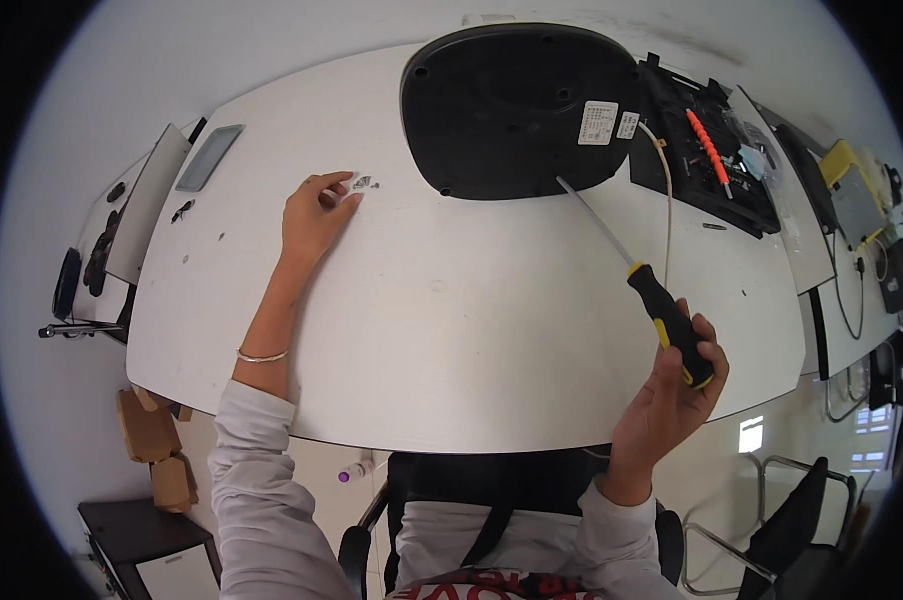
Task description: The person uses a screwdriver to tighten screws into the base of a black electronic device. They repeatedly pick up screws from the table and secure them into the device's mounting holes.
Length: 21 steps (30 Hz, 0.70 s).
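Observation:
My right hand grips a long screwdriver by its black and yellow handle. Its thin metal shaft slants up and left, and the tip meets or overlaps the lower edge of a large rounded black casing; contact is hard to tell. Several recessed holes, two white labels and a pale cable show on this casing. My left hand rests on the white table, thumb and fingers apart. Just beyond its fingertips lies a small group of metal bits, probably screws, too small to make out singly.
An open black tool case with an orange spiral-shafted tool lies at the right. A grey flat tray or panel is at the far left. Nearby are a black chair, cardboard boxes and a yellow box.

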{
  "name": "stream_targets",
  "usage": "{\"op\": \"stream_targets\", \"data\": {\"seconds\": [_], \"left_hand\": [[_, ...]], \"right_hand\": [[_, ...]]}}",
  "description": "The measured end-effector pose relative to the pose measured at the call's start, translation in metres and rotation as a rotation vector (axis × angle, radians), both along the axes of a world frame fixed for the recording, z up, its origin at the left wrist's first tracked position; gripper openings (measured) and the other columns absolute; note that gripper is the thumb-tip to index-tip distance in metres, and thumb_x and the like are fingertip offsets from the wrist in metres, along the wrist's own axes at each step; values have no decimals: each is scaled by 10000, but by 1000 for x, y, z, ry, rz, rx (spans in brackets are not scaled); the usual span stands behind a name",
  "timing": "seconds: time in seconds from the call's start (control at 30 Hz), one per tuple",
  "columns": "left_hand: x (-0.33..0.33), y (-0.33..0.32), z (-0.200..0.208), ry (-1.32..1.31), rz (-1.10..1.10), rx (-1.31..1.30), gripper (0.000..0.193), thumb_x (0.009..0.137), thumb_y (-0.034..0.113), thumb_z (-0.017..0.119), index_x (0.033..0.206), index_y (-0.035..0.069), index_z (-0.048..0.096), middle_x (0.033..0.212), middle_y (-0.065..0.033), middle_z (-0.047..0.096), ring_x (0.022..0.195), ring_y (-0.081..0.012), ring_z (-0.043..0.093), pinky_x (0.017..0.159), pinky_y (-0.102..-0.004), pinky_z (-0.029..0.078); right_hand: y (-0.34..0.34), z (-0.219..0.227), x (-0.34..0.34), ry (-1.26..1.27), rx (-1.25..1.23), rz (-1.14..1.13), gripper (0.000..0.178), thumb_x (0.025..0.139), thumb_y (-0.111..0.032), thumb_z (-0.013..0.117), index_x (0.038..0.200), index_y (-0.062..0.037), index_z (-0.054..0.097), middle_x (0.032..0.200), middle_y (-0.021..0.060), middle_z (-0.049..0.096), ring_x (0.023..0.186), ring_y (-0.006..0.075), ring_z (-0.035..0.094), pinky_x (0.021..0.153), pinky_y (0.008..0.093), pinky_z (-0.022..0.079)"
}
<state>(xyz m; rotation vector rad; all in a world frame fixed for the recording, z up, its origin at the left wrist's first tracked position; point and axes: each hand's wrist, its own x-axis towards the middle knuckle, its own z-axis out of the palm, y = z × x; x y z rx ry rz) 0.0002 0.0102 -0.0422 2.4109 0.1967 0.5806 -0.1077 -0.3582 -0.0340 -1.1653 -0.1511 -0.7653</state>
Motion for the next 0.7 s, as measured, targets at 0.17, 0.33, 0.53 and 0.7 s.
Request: {"op": "stream_targets", "data": {"seconds": [0.17,0.33,0.53,0.7], "left_hand": [[-1,0,1,1,-9,1,304,759,164,714,1053,97,675,862,-15,607,706,-129,529,678,-267,471],[-3,0,0,3,-14,33,300,763,164,705,1053,96,673,861,-16,597,709,-130,525,675,-274,470],[-4,0,0,-3,-40,40,313,768,166,697,1071,96,661,878,-20,595,706,-134,525,680,-275,470],[-6,-3,1,-66,-39,82,329,779,144,680,1102,99,642,901,-30,597,742,-148,543,683,-283,471]], "right_hand": [[8,9,10,-28,-50,-41,238,840,-11,626,1025,-73,491,1177,136,543,1175,356,508,1008,460,424],[14,11,14,-33,-162,-64,247,824,20,637,1014,-56,499,1171,145,550,1164,346,519,993,437,448],[20,18,9,-65,-470,-127,262,784,41,667,994,-62,547,1192,164,535,1145,343,532,949,432,490],[19,11,9,-103,-653,-122,311,763,35,682,1012,-89,544,1227,182,493,1134,339,530,952,418,478]]}}
